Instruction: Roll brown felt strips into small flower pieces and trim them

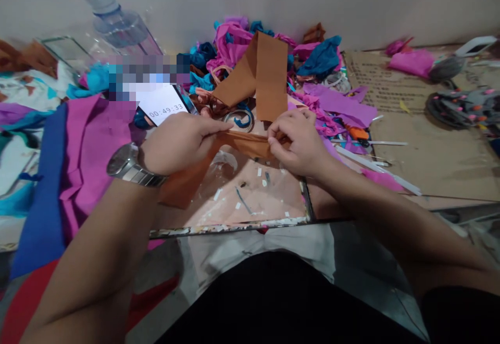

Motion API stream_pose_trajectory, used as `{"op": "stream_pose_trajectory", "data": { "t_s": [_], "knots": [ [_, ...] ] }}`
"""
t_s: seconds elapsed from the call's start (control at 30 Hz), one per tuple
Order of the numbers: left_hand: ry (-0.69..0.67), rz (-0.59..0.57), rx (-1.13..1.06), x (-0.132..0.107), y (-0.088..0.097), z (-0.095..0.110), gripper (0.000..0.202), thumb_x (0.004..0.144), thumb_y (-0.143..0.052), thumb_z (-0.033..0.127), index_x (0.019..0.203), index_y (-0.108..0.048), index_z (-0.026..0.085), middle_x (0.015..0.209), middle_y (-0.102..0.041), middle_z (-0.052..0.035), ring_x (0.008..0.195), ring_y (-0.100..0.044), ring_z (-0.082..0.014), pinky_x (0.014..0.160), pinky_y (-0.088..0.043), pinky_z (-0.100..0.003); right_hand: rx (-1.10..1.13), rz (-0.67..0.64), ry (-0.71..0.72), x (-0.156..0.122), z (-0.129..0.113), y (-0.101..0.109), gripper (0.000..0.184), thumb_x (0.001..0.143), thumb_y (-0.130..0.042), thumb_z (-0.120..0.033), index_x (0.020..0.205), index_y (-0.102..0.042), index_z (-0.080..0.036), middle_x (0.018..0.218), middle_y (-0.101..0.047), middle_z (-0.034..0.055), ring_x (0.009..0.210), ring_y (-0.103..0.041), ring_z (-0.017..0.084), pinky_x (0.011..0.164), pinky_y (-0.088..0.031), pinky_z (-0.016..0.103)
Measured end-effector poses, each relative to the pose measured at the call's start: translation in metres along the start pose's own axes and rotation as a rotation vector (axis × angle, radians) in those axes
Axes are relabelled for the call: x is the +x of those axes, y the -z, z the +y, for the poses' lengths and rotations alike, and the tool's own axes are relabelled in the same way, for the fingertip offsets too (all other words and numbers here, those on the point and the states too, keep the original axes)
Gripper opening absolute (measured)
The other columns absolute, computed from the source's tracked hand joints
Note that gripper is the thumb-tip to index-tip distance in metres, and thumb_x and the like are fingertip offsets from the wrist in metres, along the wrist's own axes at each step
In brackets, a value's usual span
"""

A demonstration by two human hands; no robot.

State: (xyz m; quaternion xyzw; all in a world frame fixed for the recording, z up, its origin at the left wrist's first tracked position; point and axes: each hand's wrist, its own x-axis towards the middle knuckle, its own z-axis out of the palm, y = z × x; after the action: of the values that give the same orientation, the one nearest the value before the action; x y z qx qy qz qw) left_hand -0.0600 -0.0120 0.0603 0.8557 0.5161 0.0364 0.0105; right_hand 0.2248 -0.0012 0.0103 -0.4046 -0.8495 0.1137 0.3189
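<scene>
A brown strip of thin cloth or crepe paper [250,144] stretches between my hands just above the work board. My right hand [299,140] pinches its right end between thumb and fingers. On the other side, my left hand [182,143] has its index finger laid along the folded top edge; its remaining fingers are curled and mostly hidden. The strip's loose part [183,185] hangs below my left hand onto the board. Behind my hands stands a wider folded brown piece [272,75], close to a roll of clear tape [242,120].
A phone [162,101] showing a timer lies beyond my left hand, near a bottle [121,26]. Pink and blue scraps [234,41] pile along the wall. Pink sheets [97,161] cover the left. At right are cardboard [417,167], white sticks [378,169] and a dark pincushion-like object [461,109].
</scene>
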Motion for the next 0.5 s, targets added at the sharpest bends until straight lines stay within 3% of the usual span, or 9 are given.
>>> {"op": "stream_pose_trajectory", "data": {
  "t_s": [0.13, 0.23, 0.37, 0.5],
  "knots": [
    [-0.15, 0.022, -0.162, 0.0, -0.005, 0.002, 0.05, 0.097, -0.053, 0.038, 0.146, -0.065, 0.033, 0.133, -0.077, -0.0032, 0.112, -0.075, -0.0282, 0.095, -0.056, -0.037, -0.001, -0.039, 0.031, 0.0, -0.003, -0.001, 0.006, 0.091, -0.057, -0.025, 0.087, -0.061, -0.022, 0.09, -0.072, 0.0034, 0.101, -0.06, 0.026, 0.096, -0.027, 0.046],
    [-0.223, 0.019, -0.271, 0.002, -0.007, 0.013, 0.053, 0.102, -0.049, 0.051, 0.143, -0.066, 0.022, 0.132, -0.077, -0.0091, 0.115, -0.075, -0.0294, 0.097, -0.056, -0.04, 0.006, -0.093, 0.071, -0.001, -0.009, -0.003, 0.011, 0.096, -0.054, -0.027, 0.091, -0.062, -0.022, 0.093, -0.073, 0.0031, 0.105, -0.06, 0.026, 0.098, -0.026, 0.046],
    [-0.254, -0.075, -0.299, 0.004, -0.008, 0.025, 0.042, 0.106, -0.044, 0.044, 0.117, -0.076, 0.021, 0.105, -0.081, -0.0076, 0.091, -0.075, -0.0229, 0.079, -0.052, -0.033, 0.018, -0.147, 0.133, -0.004, -0.016, -0.006, 0.011, 0.1, -0.054, -0.026, 0.094, -0.063, -0.022, 0.098, -0.075, 0.0035, 0.108, -0.06, 0.026, 0.1, -0.026, 0.047],
    [-0.19, -0.145, -0.314, 0.004, -0.003, 0.021, 0.035, 0.104, -0.047, 0.04, 0.101, -0.076, 0.02, 0.082, -0.077, -0.0046, 0.069, -0.067, -0.0176, 0.067, -0.045, -0.029, 0.027, -0.127, 0.126, -0.003, -0.012, -0.005, 0.007, 0.096, -0.055, -0.024, 0.092, -0.061, -0.023, 0.094, -0.074, 0.0029, 0.106, -0.061, 0.026, 0.098, -0.027, 0.046]
  ]
}}
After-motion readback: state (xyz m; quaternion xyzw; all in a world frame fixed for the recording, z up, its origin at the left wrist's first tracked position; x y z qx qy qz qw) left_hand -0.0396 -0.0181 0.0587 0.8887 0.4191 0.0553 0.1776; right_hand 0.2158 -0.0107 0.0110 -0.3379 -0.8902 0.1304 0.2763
